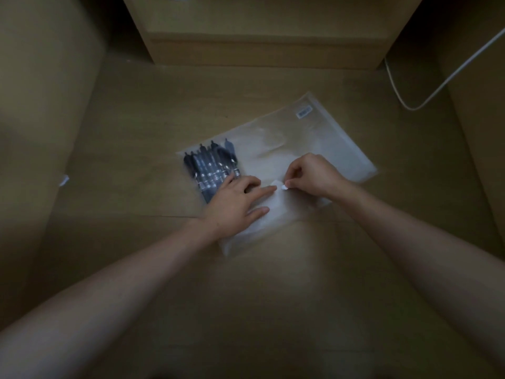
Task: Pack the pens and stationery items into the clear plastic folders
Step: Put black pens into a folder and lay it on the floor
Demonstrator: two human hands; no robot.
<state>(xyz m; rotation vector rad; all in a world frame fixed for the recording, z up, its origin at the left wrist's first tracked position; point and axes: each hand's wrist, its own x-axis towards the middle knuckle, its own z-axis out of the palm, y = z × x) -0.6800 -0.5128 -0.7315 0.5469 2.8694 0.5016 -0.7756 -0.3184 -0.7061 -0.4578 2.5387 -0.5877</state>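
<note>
Nearest, the left hand [237,201] presses flat, fingers straight, on the clear plastic folder [295,149] lying on the wooden floor [136,132]. The right hand [311,175] pinches a small white tab [284,186], likely the zipper slider. Beyond, pens [210,166] lie bundled at the folder's left end. Pull steadily while pinning the plastic taut.

Clear plastic folder [314,143] at 1 o'clock, thin, frosted, slightly glossy film, small paper-looking label [304,112] at its far corner. Pens [210,168] at 11 o'clock: dark glossy plastic barrels with pale bands. Floor [136,132] smooth matt wood-look. Cabinet [267,28] at 12: matt wood laminate. Cable [448,77] at 2: smooth white plastic.
</note>
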